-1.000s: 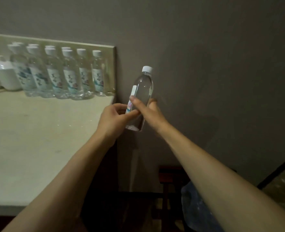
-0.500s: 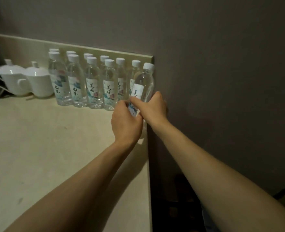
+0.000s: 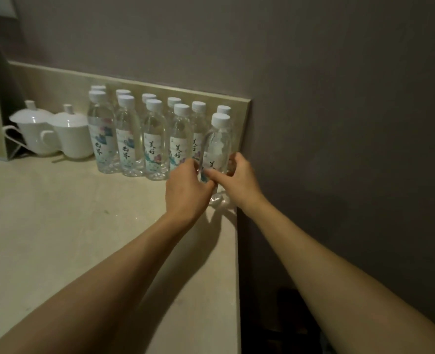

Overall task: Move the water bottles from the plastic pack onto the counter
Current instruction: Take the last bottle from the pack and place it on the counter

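Two hands grip one clear plastic water bottle with a white cap and a pale printed label (image 3: 217, 146), upright at the far right corner of the pale beige stone bench (image 3: 58, 238). Its base sits at the bench surface, though the hands hide whether it touches down. The left hand (image 3: 185, 190) wraps the bottle's lower left side, its fingers (image 3: 189, 166) curled tight against the label; the right hand (image 3: 239, 178) clamps the lower right side, thumb laid across the front — both hands are closed on this bottle.

Just left of it stands a double row of matching clear bottles with white caps (image 3: 139, 139), packed close against the low beige backsplash (image 3: 58, 83), labels facing forward. One more capped bottle (image 3: 224, 111) stands right behind the held one.

Further left, two white ceramic lidded cups with handles (image 3: 55, 134) sit side by side, touching or nearly so. A grey wall (image 3: 339, 123) rises behind the bench and runs along its right edge, where the bench ends in a dark drop.
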